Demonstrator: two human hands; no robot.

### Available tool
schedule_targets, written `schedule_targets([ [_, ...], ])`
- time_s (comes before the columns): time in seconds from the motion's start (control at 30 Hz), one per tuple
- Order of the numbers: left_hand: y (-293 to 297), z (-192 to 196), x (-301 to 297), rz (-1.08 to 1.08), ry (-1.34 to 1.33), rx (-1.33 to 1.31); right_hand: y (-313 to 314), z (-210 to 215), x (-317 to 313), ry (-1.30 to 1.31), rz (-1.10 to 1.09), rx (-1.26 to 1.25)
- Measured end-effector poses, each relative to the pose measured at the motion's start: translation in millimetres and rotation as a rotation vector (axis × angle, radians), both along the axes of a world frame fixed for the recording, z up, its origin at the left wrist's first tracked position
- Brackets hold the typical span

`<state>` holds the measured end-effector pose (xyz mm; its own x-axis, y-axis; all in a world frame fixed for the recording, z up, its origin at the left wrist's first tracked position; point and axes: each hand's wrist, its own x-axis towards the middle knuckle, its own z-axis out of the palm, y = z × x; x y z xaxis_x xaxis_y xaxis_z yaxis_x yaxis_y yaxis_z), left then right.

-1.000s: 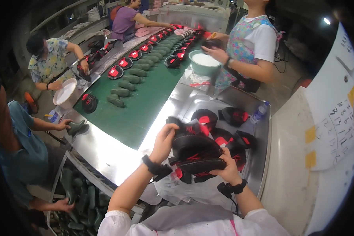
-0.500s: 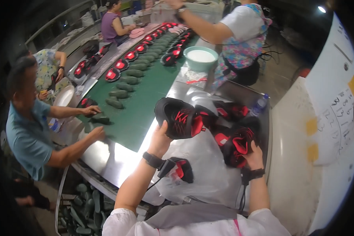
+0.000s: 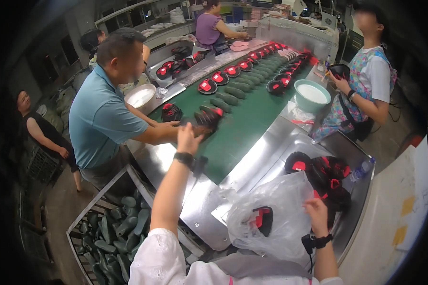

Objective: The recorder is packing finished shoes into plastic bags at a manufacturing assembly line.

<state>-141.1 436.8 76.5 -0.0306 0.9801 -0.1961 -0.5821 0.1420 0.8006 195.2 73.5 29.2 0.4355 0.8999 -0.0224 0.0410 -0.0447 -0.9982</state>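
Observation:
My left hand (image 3: pixel 188 137) reaches far forward over the near end of the green conveyor belt (image 3: pixel 252 123). It holds a black-and-red shoe upper (image 3: pixel 208 118) at the fingertips, just above the belt. Lower right, my right hand (image 3: pixel 317 211) grips the edge of a clear plastic bag (image 3: pixel 285 199) lying on the steel table (image 3: pixel 266 156). One black-and-red upper (image 3: pixel 263 219) lies inside the bag. A pile of similar uppers (image 3: pixel 325 173) sits just behind my right hand.
A person in a blue shirt (image 3: pixel 100 118) leans on the table's left side, one hand close to my left hand. Rows of uppers and green lasts (image 3: pixel 233 88) run along the belt. A teal bowl (image 3: pixel 312 92), a water bottle (image 3: pixel 361 168) and a crate of green lasts (image 3: pixel 114 228) are nearby.
My left hand has carried an upper from the pile out to the belt. My right hand dropped from the pile to the bag's edge. The person in blue moved closer.

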Motion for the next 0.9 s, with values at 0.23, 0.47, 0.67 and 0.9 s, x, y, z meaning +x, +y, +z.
schedule_targets([
  [0.23, -89, -52, 48, -0.996, 0.295, 0.243, 23, -42, -44, -0.347, 0.631, -0.226],
  [0.47, -236, -85, 66, -1.506, 1.738, 0.890, 55, -66, -26, -0.969, 0.744, -0.459],
  [0.67, -252, -132, 40, -1.187, 1.860, 0.884, 88, -82, -86, -1.097, 0.543, -0.273],
  [0.9, -248, -149, 0, -1.214, 1.879, 1.052, 88, -148, -66, -0.783, 0.378, -0.332],
])
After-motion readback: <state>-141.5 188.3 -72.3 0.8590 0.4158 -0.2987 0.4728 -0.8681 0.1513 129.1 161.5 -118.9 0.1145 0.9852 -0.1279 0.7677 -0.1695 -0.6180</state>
